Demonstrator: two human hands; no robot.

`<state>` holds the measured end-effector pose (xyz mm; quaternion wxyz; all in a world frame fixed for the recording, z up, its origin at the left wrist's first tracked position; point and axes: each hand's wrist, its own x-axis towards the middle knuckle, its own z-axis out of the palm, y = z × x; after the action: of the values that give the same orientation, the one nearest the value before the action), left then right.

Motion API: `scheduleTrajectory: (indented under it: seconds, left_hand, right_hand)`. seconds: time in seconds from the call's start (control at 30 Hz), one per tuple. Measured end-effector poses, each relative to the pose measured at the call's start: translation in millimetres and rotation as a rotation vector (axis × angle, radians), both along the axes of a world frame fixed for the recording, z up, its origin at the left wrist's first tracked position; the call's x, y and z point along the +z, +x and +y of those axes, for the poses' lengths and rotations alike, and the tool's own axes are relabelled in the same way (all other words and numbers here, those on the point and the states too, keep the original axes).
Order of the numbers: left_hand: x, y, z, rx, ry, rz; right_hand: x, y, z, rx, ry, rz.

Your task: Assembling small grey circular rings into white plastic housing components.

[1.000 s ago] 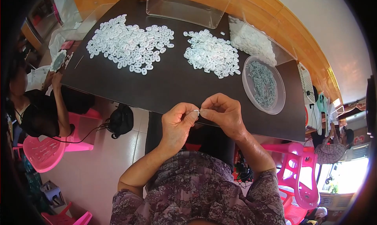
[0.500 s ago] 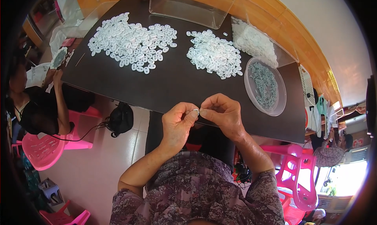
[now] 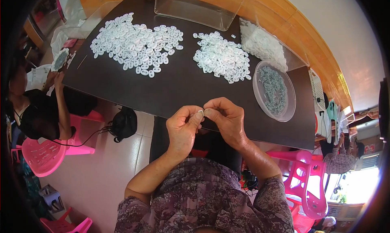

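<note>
Both my hands are held together just over the table's near edge. My left hand (image 3: 180,129) pinches a small white plastic piece (image 3: 200,112) between thumb and forefinger, with only a bit of it showing. Right beside it, my right hand (image 3: 228,121) is closed in a pinch, its thumb tip almost against the left fingertips. Whatever lies in that pinch is hidden. Beyond the hands lies a pile of white oval two-hole pieces (image 3: 142,50) at the left. A pile of smaller white pieces (image 3: 221,58) lies nearer the middle.
On the right of the dark table (image 3: 162,92) stands a round clear dish (image 3: 289,107) holding small grey-green parts (image 3: 273,88). Behind it are bagged white pieces (image 3: 264,44) and a clear bin (image 3: 195,17). A person (image 3: 44,107) works at the left. Pink stools (image 3: 298,176) flank me.
My right hand has shifted slightly left, its thumb now nearer my left fingertips. Less of the white piece shows between them. The piles and dish look the same.
</note>
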<state>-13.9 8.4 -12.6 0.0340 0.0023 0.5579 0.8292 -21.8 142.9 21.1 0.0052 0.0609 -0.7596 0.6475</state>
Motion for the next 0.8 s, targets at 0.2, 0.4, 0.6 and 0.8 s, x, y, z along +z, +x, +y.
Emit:
scheduleTrajectory:
  seconds: [0.2,0.4,0.6,0.8]
  left_hand:
    - [-2,-3,-1,-0.006,0.039,-0.031]
    - [-3,-6,6,0.031,0.05,0.026]
    - [-4,-13,10,0.07,0.122,0.04]
    - [-7,-22,4,0.032,0.175,-0.042]
  right_hand:
    - [-5,-3,-2,0.004,0.04,0.034]
    - [-17,-8,-7,-0.08,0.328,0.268]
    - [-21,-15,-8,-0.118,0.369,0.32]
    - [-13,-56,28,-0.244,0.578,0.544]
